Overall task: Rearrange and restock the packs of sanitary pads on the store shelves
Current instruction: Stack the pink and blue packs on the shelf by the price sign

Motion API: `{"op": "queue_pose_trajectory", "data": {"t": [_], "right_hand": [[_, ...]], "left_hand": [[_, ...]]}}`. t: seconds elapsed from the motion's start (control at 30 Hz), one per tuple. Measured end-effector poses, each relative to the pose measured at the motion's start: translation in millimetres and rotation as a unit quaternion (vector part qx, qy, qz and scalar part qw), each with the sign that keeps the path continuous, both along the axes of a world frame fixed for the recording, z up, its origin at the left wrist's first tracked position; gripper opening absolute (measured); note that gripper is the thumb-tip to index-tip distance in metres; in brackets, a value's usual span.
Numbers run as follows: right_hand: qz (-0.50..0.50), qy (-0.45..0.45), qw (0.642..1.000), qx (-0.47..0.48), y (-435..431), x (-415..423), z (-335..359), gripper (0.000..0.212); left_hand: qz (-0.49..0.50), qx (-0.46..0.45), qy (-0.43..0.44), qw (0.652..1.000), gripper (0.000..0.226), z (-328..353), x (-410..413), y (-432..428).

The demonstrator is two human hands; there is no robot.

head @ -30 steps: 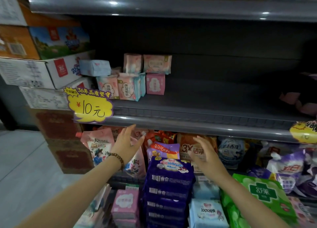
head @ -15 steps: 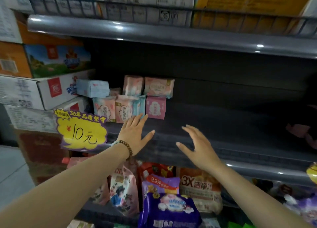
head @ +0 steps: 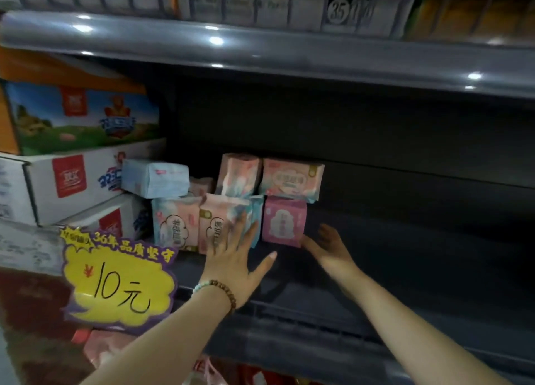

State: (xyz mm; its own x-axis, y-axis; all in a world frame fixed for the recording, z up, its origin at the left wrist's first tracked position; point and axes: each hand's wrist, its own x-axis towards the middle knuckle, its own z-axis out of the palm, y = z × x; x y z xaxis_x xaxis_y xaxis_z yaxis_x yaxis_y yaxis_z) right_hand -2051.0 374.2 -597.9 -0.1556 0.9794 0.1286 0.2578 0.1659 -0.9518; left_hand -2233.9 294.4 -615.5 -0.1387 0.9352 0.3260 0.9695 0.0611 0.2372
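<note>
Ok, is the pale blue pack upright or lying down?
Lying down: the pale blue pack rests lengthwise atop an upright pack.

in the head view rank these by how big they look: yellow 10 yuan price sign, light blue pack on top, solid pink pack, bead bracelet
1. yellow price sign, though it hangs nearer the camera than the packs
2. light blue pack and solid pink pack: too alike to rank
3. bead bracelet
</note>
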Motion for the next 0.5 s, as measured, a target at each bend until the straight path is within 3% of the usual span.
{"op": "queue_pose_trajectory", "data": {"t": [0.2, 0.27, 0.37, 0.5], "right_hand": [[-0.037, 0.141, 0.989, 0.018, 50, -42, -16, 0.086], [-0.031, 0.154, 0.988, 0.001, 57, -49, -21, 0.091], [-0.027, 0.101, 0.994, -0.005, 66, -48, -27, 0.101], [-0.053, -0.065, 0.996, 0.014, 62, -51, -28, 0.084]], "left_hand": [[-0.001, -0.006, 0.003, 1.0, 0.079, -2, 0, 1], [-0.004, -0.003, 0.002, 1.0, 0.077, -4, 0, 2], [-0.012, -0.004, 0.002, 1.0, 0.077, -4, 0, 2], [-0.006, -0.005, 0.001, 1.0, 0.078, -3, 0, 1]]}}
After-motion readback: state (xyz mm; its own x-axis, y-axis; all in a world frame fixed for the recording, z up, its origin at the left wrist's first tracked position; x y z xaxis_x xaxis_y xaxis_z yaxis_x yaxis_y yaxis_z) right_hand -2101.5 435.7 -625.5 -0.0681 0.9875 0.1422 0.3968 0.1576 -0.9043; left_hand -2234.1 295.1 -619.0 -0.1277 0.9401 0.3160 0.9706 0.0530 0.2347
